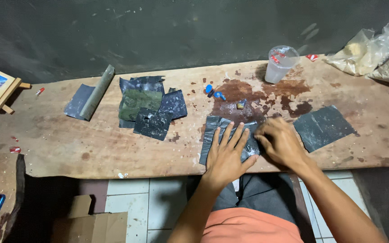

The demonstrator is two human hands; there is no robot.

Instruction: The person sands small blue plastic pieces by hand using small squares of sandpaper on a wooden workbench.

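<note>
My left hand (227, 153) lies flat with fingers spread on a dark grey sheet of sandpaper (213, 127) near the front edge of a wooden bench (91, 144). My right hand (278, 140) is curled with fingertips pressed down on the right part of the same sheet; whatever is under the fingers is hidden. A small blue and yellow piece (241, 104) lies on a wet dark stain (248, 94) just beyond the sheet.
Another dark sheet (323, 127) lies to the right, a pile of several sheets (147, 108) and a rolled one (96, 92) to the left. A clear plastic cup (281, 64) stands at the back, plastic bags (370, 51) at far right. Small blue bits (214, 91), cardboard box (93, 222) below.
</note>
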